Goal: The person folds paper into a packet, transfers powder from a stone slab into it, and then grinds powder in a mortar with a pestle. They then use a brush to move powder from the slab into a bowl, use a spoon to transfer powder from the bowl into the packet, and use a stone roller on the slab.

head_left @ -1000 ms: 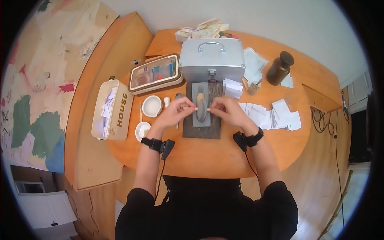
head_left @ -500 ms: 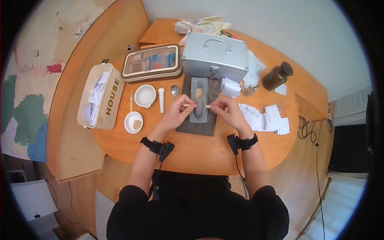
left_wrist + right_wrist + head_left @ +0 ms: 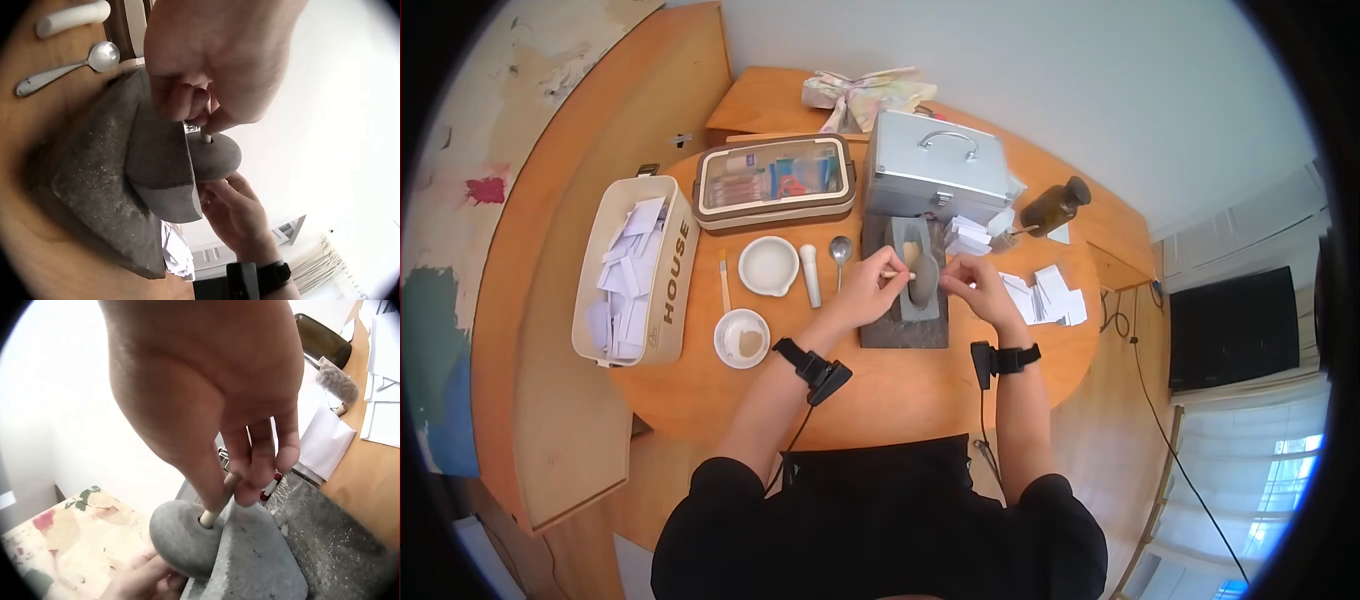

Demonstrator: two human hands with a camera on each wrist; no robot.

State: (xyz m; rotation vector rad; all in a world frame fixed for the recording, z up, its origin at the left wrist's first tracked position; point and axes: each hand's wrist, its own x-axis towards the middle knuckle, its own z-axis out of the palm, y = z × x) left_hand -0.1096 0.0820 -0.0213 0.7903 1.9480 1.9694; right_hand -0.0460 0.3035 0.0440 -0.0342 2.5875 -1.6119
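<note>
A boat-shaped grey stone trough (image 3: 897,240) rests on a dark slab (image 3: 878,336), with light tan powder (image 3: 912,252) inside it. A grey stone grinding wheel (image 3: 924,286) stands on edge in the trough. Through its middle runs a thin wooden axle (image 3: 206,517). My left hand (image 3: 874,286) pinches one end of the axle between thumb and fingers. On the other side, my right hand (image 3: 986,290) pinches the opposite end. Seen from the left wrist, the wheel (image 3: 222,161) rises above the trough's wall.
Left of the slab lie a spoon (image 3: 840,252), a white pestle (image 3: 811,275), a white mortar (image 3: 768,266), a small powder dish (image 3: 728,350) and a brush (image 3: 724,282). A metal case (image 3: 920,165) stands behind; folded papers (image 3: 1048,298) and a brown bottle (image 3: 1055,207) are to the right.
The head view has shifted and turned, so the table things sit differently in it. Both hands stay at the axle ends, and the wheel remains in the trough.
</note>
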